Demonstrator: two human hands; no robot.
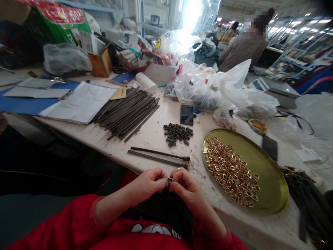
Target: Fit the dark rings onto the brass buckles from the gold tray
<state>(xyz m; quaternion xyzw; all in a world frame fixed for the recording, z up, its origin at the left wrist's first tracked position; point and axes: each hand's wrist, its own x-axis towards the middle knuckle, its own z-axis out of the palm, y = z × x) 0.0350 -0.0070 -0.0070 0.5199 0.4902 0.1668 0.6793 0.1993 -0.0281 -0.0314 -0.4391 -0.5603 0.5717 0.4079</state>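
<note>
In front of my lap, my left hand (153, 180) and my right hand (185, 184) meet in a close pinch. Between their fingertips is a small metal buckle (168, 181) with a bit of dark strap at it; the fingers cover most of it. Just beyond my hands, two dark straps (158, 158) lie side by side on the table, with loops and gold buckles at their right ends. Farther back is a heap of small dark loops (178, 133). Gold buckles (231, 172) are piled on a round gold tray (270, 187) to the right.
A stack of dark strips (130, 113) lies left of the loops, next to papers (80, 102). Plastic bags (208, 86) fill the table's back. More dark straps (309, 198) hang at the right edge. A person (241, 48) is in the background.
</note>
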